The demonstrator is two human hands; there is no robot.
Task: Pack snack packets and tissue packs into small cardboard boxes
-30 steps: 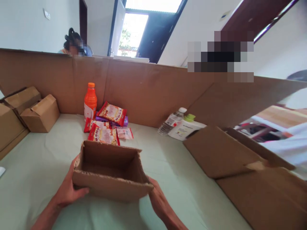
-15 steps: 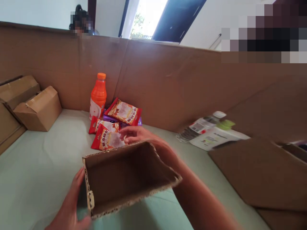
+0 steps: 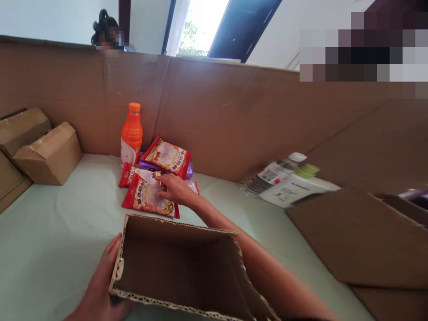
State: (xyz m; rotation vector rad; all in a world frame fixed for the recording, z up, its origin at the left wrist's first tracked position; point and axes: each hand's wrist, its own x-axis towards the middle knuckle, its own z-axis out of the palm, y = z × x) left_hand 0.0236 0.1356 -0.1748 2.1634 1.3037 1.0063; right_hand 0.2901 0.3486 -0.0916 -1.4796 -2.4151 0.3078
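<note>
My left hand (image 3: 102,278) grips the left end of an open-topped cardboard box (image 3: 177,267), which is bare inside and tilted toward me. Beyond the box, my right hand (image 3: 175,189) reaches over the snack packets, thumb and fingers apart. Its fingertips are at the front red-and-white packet (image 3: 150,196); whether they press on it I cannot tell. A second such packet (image 3: 133,174) lies partly under the front one. Behind the hand a third red packet (image 3: 169,156) rests on a purple package (image 3: 189,170), mostly covered.
An orange bottle (image 3: 131,136) stands by the cardboard wall (image 3: 234,107). Small cardboard boxes (image 3: 50,154) sit at the left. To the right are a lying clear bottle (image 3: 272,176), a white pouch with a green cap (image 3: 297,189) and a larger carton (image 3: 361,236). Two people are beyond the wall.
The box has come lower and nearer to me, its right end dropping. My right hand has moved slightly left and shows more fully above the packets. The view has shifted a little.
</note>
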